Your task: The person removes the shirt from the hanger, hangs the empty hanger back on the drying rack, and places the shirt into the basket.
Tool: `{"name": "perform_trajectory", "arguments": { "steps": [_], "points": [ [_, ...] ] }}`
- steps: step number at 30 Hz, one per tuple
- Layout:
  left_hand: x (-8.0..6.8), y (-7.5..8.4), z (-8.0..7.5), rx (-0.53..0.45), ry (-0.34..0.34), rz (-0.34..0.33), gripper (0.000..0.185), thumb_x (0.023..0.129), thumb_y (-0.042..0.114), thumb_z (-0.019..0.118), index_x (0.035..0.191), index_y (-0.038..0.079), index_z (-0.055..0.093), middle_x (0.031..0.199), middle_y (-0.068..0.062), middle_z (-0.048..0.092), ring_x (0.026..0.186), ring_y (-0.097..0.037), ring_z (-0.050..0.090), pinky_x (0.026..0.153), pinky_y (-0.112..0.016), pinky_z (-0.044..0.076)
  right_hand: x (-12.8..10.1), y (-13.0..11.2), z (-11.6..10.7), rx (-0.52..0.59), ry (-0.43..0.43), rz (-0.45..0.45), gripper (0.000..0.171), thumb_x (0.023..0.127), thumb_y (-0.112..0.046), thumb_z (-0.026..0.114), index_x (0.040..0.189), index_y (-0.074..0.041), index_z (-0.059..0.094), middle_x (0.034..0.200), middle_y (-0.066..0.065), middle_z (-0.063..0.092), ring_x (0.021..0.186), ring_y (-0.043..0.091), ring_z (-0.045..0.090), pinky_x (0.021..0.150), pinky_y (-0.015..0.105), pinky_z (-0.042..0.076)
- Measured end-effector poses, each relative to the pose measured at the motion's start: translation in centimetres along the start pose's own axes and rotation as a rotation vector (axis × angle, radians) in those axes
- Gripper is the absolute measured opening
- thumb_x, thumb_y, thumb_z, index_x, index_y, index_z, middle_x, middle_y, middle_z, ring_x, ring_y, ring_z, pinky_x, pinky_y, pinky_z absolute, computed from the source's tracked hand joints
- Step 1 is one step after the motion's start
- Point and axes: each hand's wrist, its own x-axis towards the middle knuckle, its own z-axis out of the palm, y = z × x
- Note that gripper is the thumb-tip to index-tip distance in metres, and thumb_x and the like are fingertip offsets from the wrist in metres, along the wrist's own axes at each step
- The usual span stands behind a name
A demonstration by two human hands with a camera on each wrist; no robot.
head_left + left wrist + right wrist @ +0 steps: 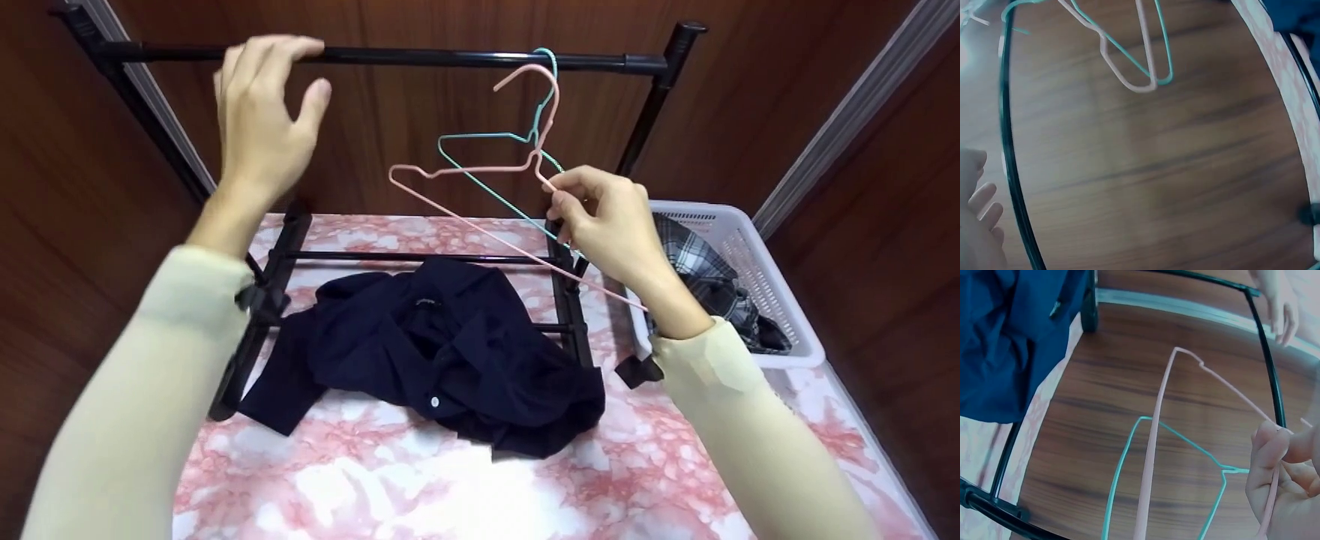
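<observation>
My right hand [611, 221] pinches a pink hanger [480, 169] by its right shoulder, just below the neck; its hook points up and left, in front of the rail. Behind it a teal hanger [480, 136] hangs by its hook from the black rail [420, 56] of a garment rack. My left hand [262, 112] is raised at the left part of the rail, fingers extended and thumb apart, holding nothing. In the left wrist view, the fingers [982, 197] appear beside the rail. A crumpled navy shirt [465, 352] with a white button lies below, over the rack's lower bars.
At the right a white plastic basket [806, 330] holds dark plaid clothing [712, 277]. The rack's right upright [649, 112] stands between the teal hanger and the basket. Brown wood-grain panels [390, 150] enclose the back and sides. A pink-and-white marbled surface [360, 480] lies beneath everything.
</observation>
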Motion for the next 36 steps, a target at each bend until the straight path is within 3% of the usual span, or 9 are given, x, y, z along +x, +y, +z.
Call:
{"name": "perform_trajectory", "arguments": {
  "steps": [5, 8, 13, 20, 26, 31, 36],
  "points": [
    [2.1, -0.9, 0.4, 0.086, -0.129, 0.027, 0.037, 0.106, 0.026, 0.061, 0.140, 0.014, 0.069, 0.139, -0.006, 0.068, 0.137, -0.026, 0.053, 0.126, -0.033, 0.020, 0.5, -0.3, 0.3, 0.024, -0.022, 0.028, 0.017, 0.106, -0.004, 0.058, 0.113, -0.006, 0.073, 0.084, 0.010, 0.076, 0.057, 0.015, 0.069, 0.053, 0.022, 0.055],
    [2.8, -1.2, 0.3, 0.084, -0.162, 0.022, 0.033, 0.108, 0.027, 0.061, 0.136, 0.013, 0.073, 0.132, -0.008, 0.071, 0.130, -0.029, 0.058, 0.123, -0.035, 0.030, 0.9, -0.6, 0.5, 0.029, -0.040, 0.043, 0.016, 0.107, -0.005, 0.055, 0.115, -0.006, 0.068, 0.085, 0.011, 0.076, 0.057, 0.018, 0.069, 0.053, 0.023, 0.055],
    [3.6, -1.3, 0.1, 0.104, -0.134, -0.002, 0.026, 0.105, 0.027, 0.068, 0.127, 0.018, 0.080, 0.123, -0.008, 0.075, 0.117, -0.032, 0.063, 0.106, -0.044, 0.045, 1.5, -1.1, 0.8, 0.068, -0.097, 0.086, 0.012, 0.110, -0.007, 0.049, 0.115, -0.008, 0.059, 0.087, 0.011, 0.076, 0.058, 0.021, 0.067, 0.056, 0.023, 0.054],
    [3.6, -1.1, 0.6, 0.124, -0.122, -0.045, 0.025, 0.102, 0.030, 0.070, 0.122, 0.024, 0.082, 0.120, -0.005, 0.075, 0.113, -0.030, 0.064, 0.103, -0.042, 0.046, 2.1, -1.9, 1.8, 0.350, -0.226, 0.232, 0.006, 0.113, -0.007, 0.043, 0.118, -0.008, 0.046, 0.089, 0.008, 0.070, 0.059, 0.014, 0.060, 0.055, 0.022, 0.047],
    [3.7, -0.9, 0.8, 0.119, -0.142, -0.075, 0.025, 0.101, 0.030, 0.071, 0.123, 0.025, 0.082, 0.120, -0.003, 0.075, 0.112, -0.027, 0.064, 0.106, -0.040, 0.045, 3.1, -2.4, 2.8, 0.521, -0.232, 0.284, 0.005, 0.113, -0.005, 0.040, 0.114, -0.009, 0.043, 0.083, 0.005, 0.067, 0.056, 0.011, 0.057, 0.053, 0.021, 0.042],
    [3.6, -0.9, 0.8, 0.112, -0.132, -0.078, 0.024, 0.101, 0.030, 0.072, 0.122, 0.025, 0.082, 0.119, -0.003, 0.075, 0.111, -0.027, 0.064, 0.105, -0.040, 0.045, 3.8, -2.7, 3.9, 0.597, -0.234, 0.291, 0.007, 0.113, -0.004, 0.037, 0.113, -0.008, 0.042, 0.083, 0.007, 0.066, 0.058, 0.013, 0.059, 0.057, 0.022, 0.045],
    [3.7, -1.0, 0.7, 0.117, -0.121, -0.072, 0.024, 0.101, 0.029, 0.072, 0.121, 0.024, 0.083, 0.118, -0.003, 0.076, 0.112, -0.027, 0.064, 0.104, -0.040, 0.045, 4.6, -3.1, 4.7, 0.571, -0.250, 0.302, 0.006, 0.113, -0.005, 0.039, 0.114, -0.008, 0.043, 0.084, 0.006, 0.070, 0.064, 0.014, 0.060, 0.058, 0.023, 0.043]
  ]
}}
